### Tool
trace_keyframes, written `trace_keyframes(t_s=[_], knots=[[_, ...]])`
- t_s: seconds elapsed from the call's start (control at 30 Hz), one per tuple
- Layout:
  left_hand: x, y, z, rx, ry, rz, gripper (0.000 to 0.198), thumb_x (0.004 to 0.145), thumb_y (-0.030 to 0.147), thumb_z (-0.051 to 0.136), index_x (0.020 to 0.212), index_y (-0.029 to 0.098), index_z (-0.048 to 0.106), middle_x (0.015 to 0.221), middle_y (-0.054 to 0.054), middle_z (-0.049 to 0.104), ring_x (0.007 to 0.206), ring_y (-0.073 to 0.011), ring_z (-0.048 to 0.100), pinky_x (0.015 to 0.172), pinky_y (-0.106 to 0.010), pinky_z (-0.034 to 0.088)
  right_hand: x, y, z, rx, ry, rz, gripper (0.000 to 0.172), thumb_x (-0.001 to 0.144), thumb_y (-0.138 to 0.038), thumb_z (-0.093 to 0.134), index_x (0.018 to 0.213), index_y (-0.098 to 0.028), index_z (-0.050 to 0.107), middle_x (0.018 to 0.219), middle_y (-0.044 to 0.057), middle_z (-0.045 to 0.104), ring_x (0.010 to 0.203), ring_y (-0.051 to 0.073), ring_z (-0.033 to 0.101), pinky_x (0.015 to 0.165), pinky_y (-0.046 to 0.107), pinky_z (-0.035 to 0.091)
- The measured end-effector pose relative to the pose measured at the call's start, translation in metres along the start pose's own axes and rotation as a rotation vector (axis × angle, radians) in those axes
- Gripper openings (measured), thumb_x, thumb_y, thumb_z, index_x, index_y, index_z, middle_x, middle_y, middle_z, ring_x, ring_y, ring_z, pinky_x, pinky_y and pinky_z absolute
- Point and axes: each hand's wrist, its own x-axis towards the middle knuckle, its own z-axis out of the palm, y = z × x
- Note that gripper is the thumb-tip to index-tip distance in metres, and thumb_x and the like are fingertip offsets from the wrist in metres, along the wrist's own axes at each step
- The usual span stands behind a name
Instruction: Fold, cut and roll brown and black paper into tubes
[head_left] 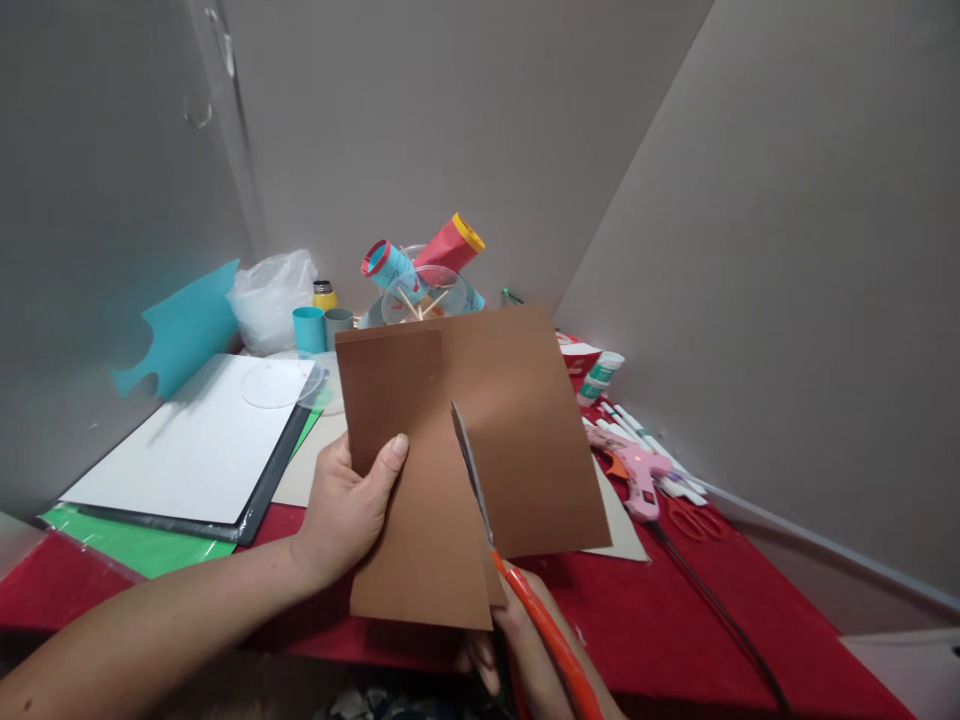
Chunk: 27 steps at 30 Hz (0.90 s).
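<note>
A sheet of brown paper (pixel 532 440) is held up above the table, and a slit runs into it from its lower edge. My left hand (pixel 356 500) grips its left side, the thumb pressed on the front and the other fingers hidden behind. Orange-handled scissors (pixel 551 630) are in my right hand (pixel 525 640), low in the middle of the view. One long blade lies across the front of the paper along the cut; the other blade is hidden behind the sheet. Part of the right hand is covered by the paper and the handles.
A pink glue gun (pixel 637 470) with a black cord, red scissors (pixel 694 518) and white markers (pixel 652 445) lie right. White sheets (pixel 202 440) and blue card (pixel 191 325) are left. Behind stand paper tubes (pixel 450 243), a plastic bag (pixel 274 295) and clear lids (pixel 281 382). Red cloth (pixel 720 610) covers the table.
</note>
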Motion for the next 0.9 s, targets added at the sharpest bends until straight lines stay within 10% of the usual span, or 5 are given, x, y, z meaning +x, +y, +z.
trace_keyframes(t_s=[0.9], knots=[[0.011, -0.022, 0.002, 0.394, -0.257, 0.099, 0.017, 0.089, 0.021, 0.051, 0.094, 0.013, 0.066, 0.084, -0.004, 0.070, 0.076, -0.0180, 0.064, 0.070, -0.027, 0.047, -0.016, -0.029, -0.032, 0.747, -0.249, 0.483, 0.064, 0.089, -0.067, 0.044, 0.075, -0.010, 0.069, 0.043, -0.005, 0.043, 0.029, 0.005, 0.038, 0.039, 0.020, 0.049]])
